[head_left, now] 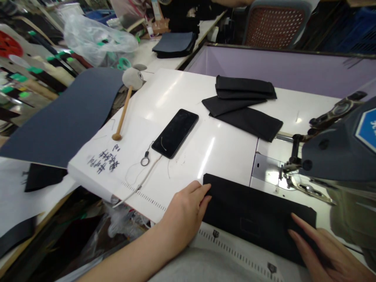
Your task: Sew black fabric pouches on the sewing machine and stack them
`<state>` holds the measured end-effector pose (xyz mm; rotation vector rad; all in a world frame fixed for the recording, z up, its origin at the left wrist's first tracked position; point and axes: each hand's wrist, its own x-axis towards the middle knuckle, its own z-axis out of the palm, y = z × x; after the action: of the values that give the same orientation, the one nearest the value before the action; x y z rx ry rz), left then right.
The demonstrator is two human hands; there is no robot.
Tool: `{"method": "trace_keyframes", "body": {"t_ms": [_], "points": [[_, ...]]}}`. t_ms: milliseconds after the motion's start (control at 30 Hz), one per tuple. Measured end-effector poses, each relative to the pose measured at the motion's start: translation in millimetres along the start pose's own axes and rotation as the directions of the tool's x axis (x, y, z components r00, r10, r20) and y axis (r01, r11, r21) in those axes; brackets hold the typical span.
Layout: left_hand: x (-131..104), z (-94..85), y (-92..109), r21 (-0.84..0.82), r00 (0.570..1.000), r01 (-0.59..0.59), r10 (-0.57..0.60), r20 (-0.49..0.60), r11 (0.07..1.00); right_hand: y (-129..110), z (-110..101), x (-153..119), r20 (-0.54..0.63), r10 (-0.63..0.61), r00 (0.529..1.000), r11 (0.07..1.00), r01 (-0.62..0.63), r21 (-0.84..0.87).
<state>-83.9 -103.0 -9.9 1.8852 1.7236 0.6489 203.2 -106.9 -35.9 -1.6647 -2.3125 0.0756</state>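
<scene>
A flat black fabric piece (249, 215) lies at the table's front edge, below the sewing machine's needle area. My left hand (186, 209) pinches its left end between thumb and fingers. At its right end, my right hand (320, 246) grips the fabric, with thumb and a finger on the upper face. The sewing machine (337, 145) stands at the right, its presser foot lit by a lamp. Several folded black pieces (246, 105) are piled beyond it. A black phone (175, 133) with a cable rests left of the middle.
A wooden-handled mallet (126, 109) lies at the left near a large dark sheet (67, 113). Thread spools and a plastic bag (96, 39) are at the upper left. A purple-walled trough (264, 68) runs behind the table, with a chair (276, 25) beyond.
</scene>
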Motion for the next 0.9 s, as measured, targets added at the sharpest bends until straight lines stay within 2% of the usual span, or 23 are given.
{"method": "trace_keyframes", "body": {"t_ms": [133,367,667,900], "points": [[0.6,-0.5,-0.5,0.003,1.0,-0.011,0.011,0.004,1.0,-7.1,-6.4,4.9,0.0,-0.017,1.0,1.0,0.017,0.016],[4.9,0.2,-5.5,0.079,0.99,-0.12,0.125,-0.059,0.99,-27.5,-12.4,14.8,-0.026,0.107,0.994,0.982,-0.101,0.161],[6.8,-0.9,-6.2,0.177,0.976,-0.188,0.204,-0.081,0.966,-30.3,-13.5,16.1,0.008,0.17,0.985,0.955,-0.167,0.245],[7.3,-0.2,-7.7,0.167,0.972,-0.191,0.211,-0.106,0.967,-31.1,-13.8,15.7,0.032,0.191,0.981,0.942,-0.192,0.274]]}}
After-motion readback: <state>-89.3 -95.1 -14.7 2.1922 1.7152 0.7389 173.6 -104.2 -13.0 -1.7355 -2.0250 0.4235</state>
